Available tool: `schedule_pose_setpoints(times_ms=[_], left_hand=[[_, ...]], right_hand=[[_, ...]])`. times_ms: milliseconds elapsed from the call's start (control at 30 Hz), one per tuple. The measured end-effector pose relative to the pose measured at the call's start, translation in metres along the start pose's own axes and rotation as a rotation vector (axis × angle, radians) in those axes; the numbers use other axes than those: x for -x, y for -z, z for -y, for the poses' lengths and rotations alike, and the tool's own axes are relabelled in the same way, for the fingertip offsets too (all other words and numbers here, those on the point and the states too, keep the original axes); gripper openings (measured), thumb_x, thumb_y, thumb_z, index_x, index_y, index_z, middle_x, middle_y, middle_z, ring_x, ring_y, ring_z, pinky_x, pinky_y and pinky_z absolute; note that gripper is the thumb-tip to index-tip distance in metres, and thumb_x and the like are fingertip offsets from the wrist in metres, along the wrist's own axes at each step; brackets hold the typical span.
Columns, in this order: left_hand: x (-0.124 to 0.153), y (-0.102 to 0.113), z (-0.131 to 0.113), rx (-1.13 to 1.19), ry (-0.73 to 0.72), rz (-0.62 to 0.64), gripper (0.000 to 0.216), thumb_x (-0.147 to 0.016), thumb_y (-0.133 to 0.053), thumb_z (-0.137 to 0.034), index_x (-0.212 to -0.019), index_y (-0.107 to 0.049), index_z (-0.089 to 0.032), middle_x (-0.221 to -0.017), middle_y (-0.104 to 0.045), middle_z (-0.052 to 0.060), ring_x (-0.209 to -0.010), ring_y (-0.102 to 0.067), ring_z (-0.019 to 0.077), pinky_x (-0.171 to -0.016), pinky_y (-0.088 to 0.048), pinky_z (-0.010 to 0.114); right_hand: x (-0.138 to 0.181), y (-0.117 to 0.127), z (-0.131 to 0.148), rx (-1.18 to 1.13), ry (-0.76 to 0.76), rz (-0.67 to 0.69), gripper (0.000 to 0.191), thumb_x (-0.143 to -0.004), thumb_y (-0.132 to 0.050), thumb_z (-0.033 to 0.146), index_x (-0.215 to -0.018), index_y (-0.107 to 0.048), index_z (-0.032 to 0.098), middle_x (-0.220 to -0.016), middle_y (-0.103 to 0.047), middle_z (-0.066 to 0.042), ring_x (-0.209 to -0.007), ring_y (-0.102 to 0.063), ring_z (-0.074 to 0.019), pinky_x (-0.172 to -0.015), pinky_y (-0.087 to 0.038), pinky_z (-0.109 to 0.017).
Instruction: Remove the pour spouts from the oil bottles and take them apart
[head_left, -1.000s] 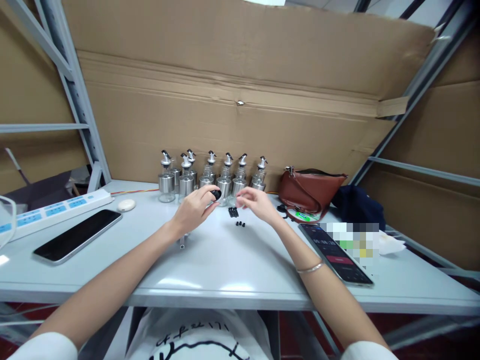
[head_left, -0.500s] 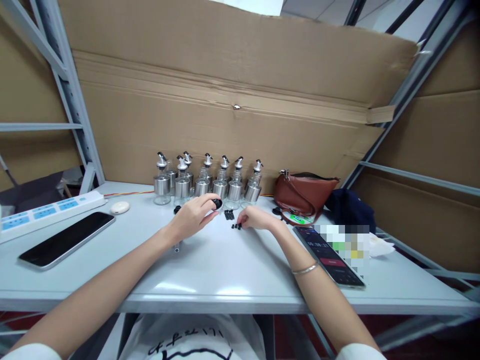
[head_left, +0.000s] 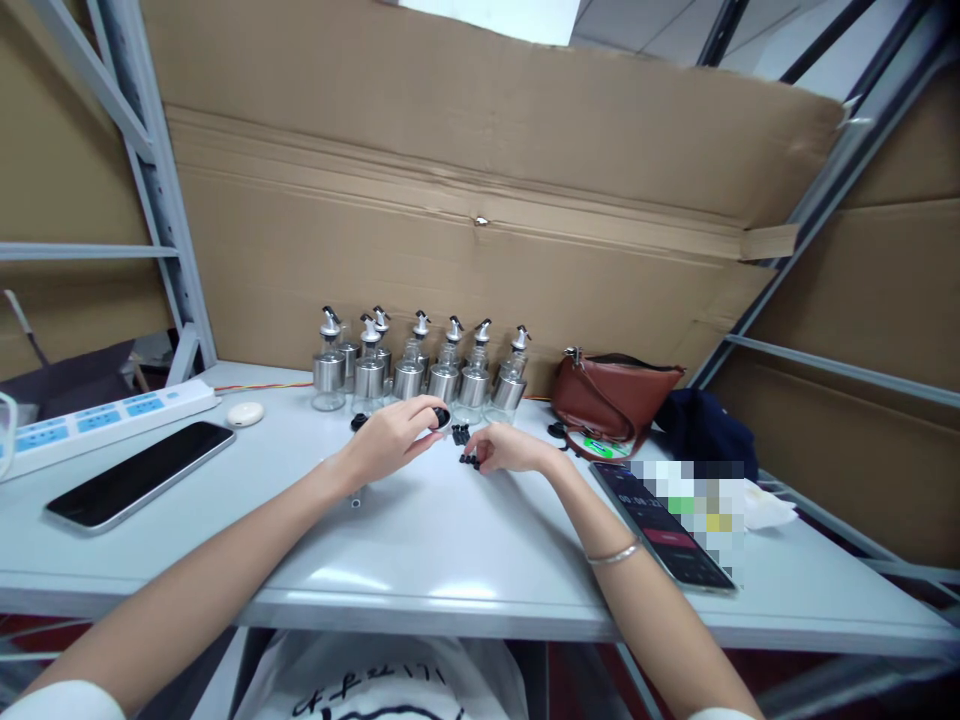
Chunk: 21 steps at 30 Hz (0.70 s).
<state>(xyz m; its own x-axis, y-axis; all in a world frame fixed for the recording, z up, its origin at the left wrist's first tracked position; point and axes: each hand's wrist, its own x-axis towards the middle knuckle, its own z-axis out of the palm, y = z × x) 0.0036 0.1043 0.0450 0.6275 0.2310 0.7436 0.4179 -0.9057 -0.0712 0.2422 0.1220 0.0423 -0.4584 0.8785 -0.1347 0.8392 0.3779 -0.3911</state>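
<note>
My left hand (head_left: 390, 440) is closed around a round black part with a silver rim (head_left: 442, 419), held above the table. My right hand (head_left: 511, 447) is just to the right, its fingertips bent down together at a short row of small black pieces (head_left: 468, 460). Whether one is pinched in them cannot be made out. Behind that row lies another cluster of small black pieces (head_left: 460, 434). A black part (head_left: 359, 422) lies behind my left wrist, and the end of a small tube-like piece (head_left: 356, 499) shows below the wrist.
Several glass-and-steel bottles with pourer tops (head_left: 409, 375) stand along the cardboard back wall (head_left: 480, 280). To the right are a brown bag (head_left: 619, 395), dark blue cloth (head_left: 705, 430) and a phone (head_left: 660, 530). A black phone (head_left: 142, 475), power strip (head_left: 112, 420) and white disc (head_left: 245, 413) lie left.
My right hand has shifted slightly toward the row of small black pieces, fingertips now over it. My left hand still holds the round part. The whole view has tilted a little.
</note>
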Motion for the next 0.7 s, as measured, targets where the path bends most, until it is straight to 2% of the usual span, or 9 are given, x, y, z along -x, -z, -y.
schedule_pose_setpoints(times_ms=[100,300,533,700], left_hand=[[0.0006,-0.0007,0.0009,0.008,-0.003,-0.002,0.008,-0.090,-0.044,-0.020,-0.083,-0.047,-0.017,-0.108,-0.061,0.011,-0.095,-0.062,0.0176,-0.078,-0.051,0.029],[0.0006,-0.0004,0.0006,0.020,0.004,0.040,0.012,-0.091,-0.042,-0.023,-0.083,-0.047,-0.018,-0.107,-0.061,0.009,-0.092,-0.062,0.0165,-0.076,-0.050,0.028],[0.0009,-0.0008,0.0008,0.025,0.027,0.098,0.012,-0.091,-0.043,-0.024,-0.082,-0.047,-0.017,-0.107,-0.061,0.008,-0.088,-0.063,0.0163,-0.071,-0.049,0.026],[0.0025,-0.0024,0.0029,0.033,0.030,0.116,0.011,-0.091,-0.044,-0.024,-0.082,-0.046,-0.017,-0.107,-0.061,0.008,-0.088,-0.063,0.0163,-0.071,-0.049,0.026]], right_hand=[[0.0018,0.0000,0.0041,0.009,0.071,-0.023,0.043,-0.059,-0.067,0.007,-0.101,-0.068,0.016,-0.083,-0.068,-0.002,-0.070,-0.060,-0.0143,-0.066,-0.045,-0.023],[0.0000,-0.0015,0.0063,-0.055,0.161,-0.001,0.039,-0.062,-0.062,0.003,-0.096,-0.071,0.019,-0.090,-0.066,-0.003,-0.070,-0.060,-0.0126,-0.071,-0.046,-0.025],[-0.0042,-0.0031,0.0032,-0.031,0.169,-0.038,0.020,-0.063,-0.067,0.012,-0.081,-0.073,0.017,-0.076,-0.067,-0.002,-0.069,-0.058,-0.0139,-0.068,-0.044,-0.024],[-0.0045,-0.0042,0.0029,-0.016,0.149,-0.048,0.018,-0.062,-0.067,0.013,-0.079,-0.072,0.017,-0.070,-0.066,0.000,-0.066,-0.057,-0.0130,-0.064,-0.042,-0.022]])
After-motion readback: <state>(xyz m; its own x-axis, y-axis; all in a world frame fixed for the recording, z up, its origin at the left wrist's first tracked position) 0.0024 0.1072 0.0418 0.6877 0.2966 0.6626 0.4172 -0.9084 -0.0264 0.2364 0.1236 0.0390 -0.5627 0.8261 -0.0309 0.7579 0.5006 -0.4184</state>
